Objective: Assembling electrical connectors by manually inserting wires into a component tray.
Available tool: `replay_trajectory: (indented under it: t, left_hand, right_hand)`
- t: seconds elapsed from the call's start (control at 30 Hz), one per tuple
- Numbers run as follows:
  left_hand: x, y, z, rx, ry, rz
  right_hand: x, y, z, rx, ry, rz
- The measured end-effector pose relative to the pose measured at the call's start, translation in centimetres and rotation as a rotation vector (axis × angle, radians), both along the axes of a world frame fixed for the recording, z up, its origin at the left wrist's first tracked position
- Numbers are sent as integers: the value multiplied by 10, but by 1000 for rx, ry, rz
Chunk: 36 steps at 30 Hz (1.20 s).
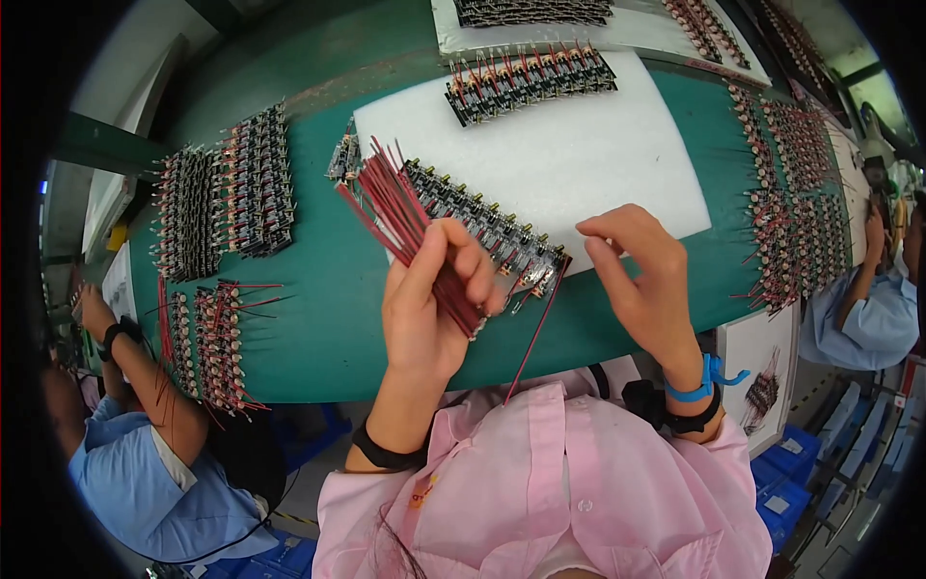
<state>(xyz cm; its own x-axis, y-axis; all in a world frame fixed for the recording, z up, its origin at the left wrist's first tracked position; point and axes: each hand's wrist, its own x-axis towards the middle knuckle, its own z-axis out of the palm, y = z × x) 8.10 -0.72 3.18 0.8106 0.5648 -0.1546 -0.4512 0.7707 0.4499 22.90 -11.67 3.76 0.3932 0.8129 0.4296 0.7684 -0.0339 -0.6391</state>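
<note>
My left hand (422, 314) is closed around a thick bundle of dark red wires (394, 198), whose ends fan out above the fingers and show again below them. Behind the bundle lies a slanted panel of small circuit boards (487, 230), partly hidden by the wires and my fingers. From its near right end a single red wire (536, 338) runs down toward my shirt. To the right of that end, my right hand (648, 280) hovers with thumb and index finger apart and the other fingers curled. Nothing shows between its fingertips.
A white foam sheet (637, 154) lies on the green table mat (333, 338), with another board panel (531, 85) at its far side. Rows of wired boards (258, 183) stand left; more boards (796, 207) lie right. People in blue sleeves (125, 478) work at both sides.
</note>
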Motion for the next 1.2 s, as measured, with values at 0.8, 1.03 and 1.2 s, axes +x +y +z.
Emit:
replay_trajectory:
  t: [0.8, 1.03, 1.2]
  left_hand:
    - [13, -8, 16, 386, 517, -45]
    - [14, -11, 13, 456, 522, -50]
    - [12, -11, 12, 464, 548, -58]
  right_hand:
    - [-8, 35, 22, -92, 1286, 239]
    - [-12, 34, 17, -46, 1162, 197]
    - [-14, 33, 18, -24, 1157, 196]
